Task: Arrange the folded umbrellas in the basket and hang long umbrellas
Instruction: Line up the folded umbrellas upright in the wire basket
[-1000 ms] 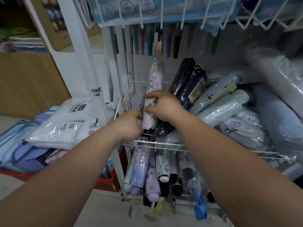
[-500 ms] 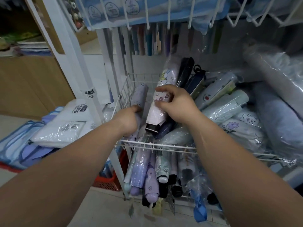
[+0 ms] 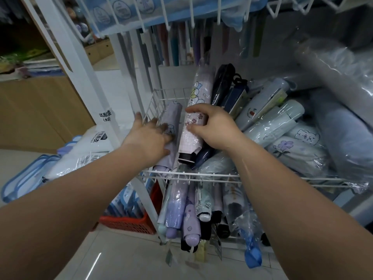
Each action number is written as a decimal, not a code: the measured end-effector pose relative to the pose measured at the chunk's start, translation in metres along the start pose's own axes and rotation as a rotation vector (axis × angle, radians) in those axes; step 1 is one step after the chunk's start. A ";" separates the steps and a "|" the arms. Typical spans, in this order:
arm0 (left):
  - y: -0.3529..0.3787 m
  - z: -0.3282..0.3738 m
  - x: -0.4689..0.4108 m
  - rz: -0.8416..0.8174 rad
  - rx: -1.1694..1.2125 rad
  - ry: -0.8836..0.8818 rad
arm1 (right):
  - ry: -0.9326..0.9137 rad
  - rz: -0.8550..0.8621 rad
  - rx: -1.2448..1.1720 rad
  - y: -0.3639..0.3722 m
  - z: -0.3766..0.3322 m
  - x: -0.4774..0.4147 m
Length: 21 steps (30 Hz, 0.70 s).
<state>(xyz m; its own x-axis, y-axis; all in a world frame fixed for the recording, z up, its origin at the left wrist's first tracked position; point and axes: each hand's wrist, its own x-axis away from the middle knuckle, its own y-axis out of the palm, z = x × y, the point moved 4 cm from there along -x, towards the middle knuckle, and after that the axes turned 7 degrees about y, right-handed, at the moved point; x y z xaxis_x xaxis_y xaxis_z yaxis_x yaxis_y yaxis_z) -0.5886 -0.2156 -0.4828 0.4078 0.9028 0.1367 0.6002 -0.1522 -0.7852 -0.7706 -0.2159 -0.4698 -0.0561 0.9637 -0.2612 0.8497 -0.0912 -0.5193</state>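
A white wire basket [image 3: 201, 174] holds several folded umbrellas in clear sleeves. My right hand [image 3: 212, 128] grips a pale pink cartoon-print umbrella [image 3: 198, 102] that lies lengthwise, dark handle end towards me. My left hand [image 3: 149, 138] is blurred, fingers spread, resting on a lilac folded umbrella [image 3: 171, 118] beside the basket's left wall. To the right lie pale green and white umbrellas [image 3: 272, 126] and a flower-print one [image 3: 292, 152]. Dark navy umbrellas [image 3: 224, 83] lean at the back. Long umbrellas [image 3: 175, 47] hang behind the rack.
A lower wire shelf [image 3: 232, 237] carries several more folded umbrellas hanging towards the floor. White rack posts [image 3: 84, 81] stand on the left. Packaged raincoats [image 3: 84, 154] and a red crate [image 3: 129, 223] sit low left. An upper wire basket [image 3: 181, 11] overhangs. Large wrapped grey-blue umbrellas [image 3: 343, 138] fill the right.
My right hand has laid the pink umbrella lower and further back into the basket. My left hand has opened and slid forward over the lilac umbrella at the left wall.
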 end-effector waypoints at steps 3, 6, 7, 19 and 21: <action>0.003 -0.006 -0.003 -0.108 -0.011 -0.070 | -0.014 -0.008 0.021 -0.001 -0.003 0.002; -0.003 -0.012 -0.002 -0.182 -0.095 -0.102 | -0.015 -0.016 0.038 0.000 -0.003 0.003; -0.005 -0.016 -0.001 -0.201 -0.141 -0.114 | -0.014 -0.021 0.045 0.001 -0.004 0.004; -0.012 -0.003 0.032 -0.185 -0.223 -0.018 | 0.036 -0.034 0.130 0.005 -0.010 0.008; -0.013 -0.001 0.035 -0.181 -0.224 0.050 | 0.054 -0.044 0.157 0.005 -0.013 0.009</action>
<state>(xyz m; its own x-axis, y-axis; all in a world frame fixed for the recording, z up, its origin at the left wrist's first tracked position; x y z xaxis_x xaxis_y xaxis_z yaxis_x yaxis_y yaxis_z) -0.5811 -0.1827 -0.4673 0.3106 0.9031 0.2964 0.8008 -0.0806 -0.5935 -0.7598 -0.2045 -0.4641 -0.0592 0.9793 -0.1937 0.7543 -0.0832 -0.6512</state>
